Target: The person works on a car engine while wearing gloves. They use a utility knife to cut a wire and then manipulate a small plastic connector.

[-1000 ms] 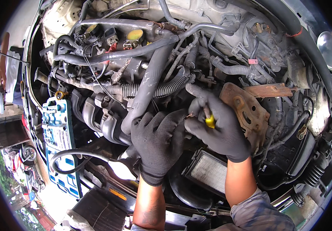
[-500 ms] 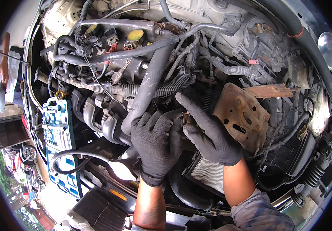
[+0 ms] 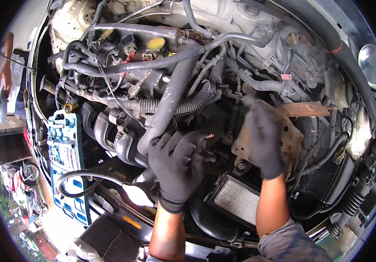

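In a black knit glove, my left hand (image 3: 175, 166) is over the engine bay, below the lower end of a thick grey hose (image 3: 170, 96). Its fingers are curled round a small part (image 3: 210, 136) with an orange-brown tip; the rest of that part is hidden. My right hand (image 3: 264, 139), gloved alike, is smeared by motion in front of a rusty metal bracket (image 3: 292, 142). Whether it touches the bracket or holds anything cannot be made out. Nearer me, below the bracket, lies a pleated air filter (image 3: 238, 201) in a black frame.
An open blue tool case (image 3: 66, 144) lies at the left, beside a curved black hose (image 3: 76, 174). Ribbed wire conduit (image 3: 192, 101) crosses the engine. A rusty strip (image 3: 308, 109) sits behind the bracket. At the far left stands another person (image 3: 5, 83); a round silver lid (image 3: 372, 65) is far right.
My right hand has moved away from my left, to the right and over the bracket, uncovering more of the air filter. My left hand stays nearly in place, with the small part's tip showing.
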The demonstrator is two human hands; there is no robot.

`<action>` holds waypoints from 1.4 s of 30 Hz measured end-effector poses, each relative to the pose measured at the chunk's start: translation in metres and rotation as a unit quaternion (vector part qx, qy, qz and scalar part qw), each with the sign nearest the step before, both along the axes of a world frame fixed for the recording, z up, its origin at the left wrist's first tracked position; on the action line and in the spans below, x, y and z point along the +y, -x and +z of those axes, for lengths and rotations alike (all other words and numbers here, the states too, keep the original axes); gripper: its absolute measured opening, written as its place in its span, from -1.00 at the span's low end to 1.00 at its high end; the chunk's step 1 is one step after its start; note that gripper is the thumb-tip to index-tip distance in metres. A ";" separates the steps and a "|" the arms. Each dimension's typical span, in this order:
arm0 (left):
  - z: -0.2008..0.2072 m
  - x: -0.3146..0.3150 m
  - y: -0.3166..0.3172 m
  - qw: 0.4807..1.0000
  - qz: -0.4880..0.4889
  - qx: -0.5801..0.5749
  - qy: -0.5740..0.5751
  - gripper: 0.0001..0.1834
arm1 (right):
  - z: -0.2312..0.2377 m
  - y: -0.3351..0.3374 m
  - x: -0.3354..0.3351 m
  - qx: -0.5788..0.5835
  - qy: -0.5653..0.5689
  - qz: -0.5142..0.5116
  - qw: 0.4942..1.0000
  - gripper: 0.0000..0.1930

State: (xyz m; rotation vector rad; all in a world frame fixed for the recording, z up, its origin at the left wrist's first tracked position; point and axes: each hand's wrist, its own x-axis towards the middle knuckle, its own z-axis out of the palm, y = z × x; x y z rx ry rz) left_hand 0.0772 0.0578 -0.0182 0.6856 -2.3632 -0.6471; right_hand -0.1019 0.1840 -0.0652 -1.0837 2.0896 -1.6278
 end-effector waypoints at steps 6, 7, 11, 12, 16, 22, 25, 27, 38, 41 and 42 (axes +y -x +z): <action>-0.004 0.005 0.002 0.998 0.002 -0.055 0.006 -0.77 | 0.025 -0.045 0.013 -0.351 0.078 0.204 0.911 -0.44; -0.005 0.004 0.001 0.998 0.001 -0.053 0.013 -0.76 | 0.024 -0.049 0.013 -0.336 0.085 0.214 0.913 -0.41; -0.006 0.006 0.004 0.999 0.006 -0.044 0.021 -0.74 | 0.025 -0.054 -0.002 -0.232 0.065 0.195 0.951 -0.39; -0.007 0.006 0.003 0.999 0.010 -0.045 0.017 -0.73 | 0.023 -0.055 -0.007 -0.202 0.069 0.193 0.958 -0.39; -0.003 0.006 0.004 0.998 0.007 -0.052 0.015 -0.74 | 0.026 -0.047 -0.009 -0.172 0.045 0.190 0.966 -0.46; -0.007 0.005 -0.002 1.000 0.009 -0.015 0.002 -0.80 | 0.029 -0.040 -0.009 -0.220 -0.043 0.076 0.972 -0.61; -0.009 0.001 -0.007 0.999 0.002 0.039 -0.002 -0.87 | 0.015 -0.007 0.014 -0.142 -0.085 -0.008 0.986 -0.63; 0.004 0.003 0.005 1.000 0.023 -0.009 -0.007 -0.89 | 0.017 -0.009 0.023 -0.170 -0.067 0.040 0.982 -0.56; -0.005 0.006 0.004 0.999 0.007 -0.034 0.010 -0.76 | 0.039 -0.051 -0.002 -0.363 0.025 0.218 0.905 -0.36; -0.008 0.007 0.006 1.000 0.007 -0.023 0.005 -0.73 | 0.040 -0.051 -0.003 -0.325 0.012 0.201 0.924 -0.40; -0.008 0.007 0.005 1.000 0.006 -0.021 0.004 -0.72 | 0.041 -0.051 -0.003 -0.318 0.010 0.197 0.927 -0.42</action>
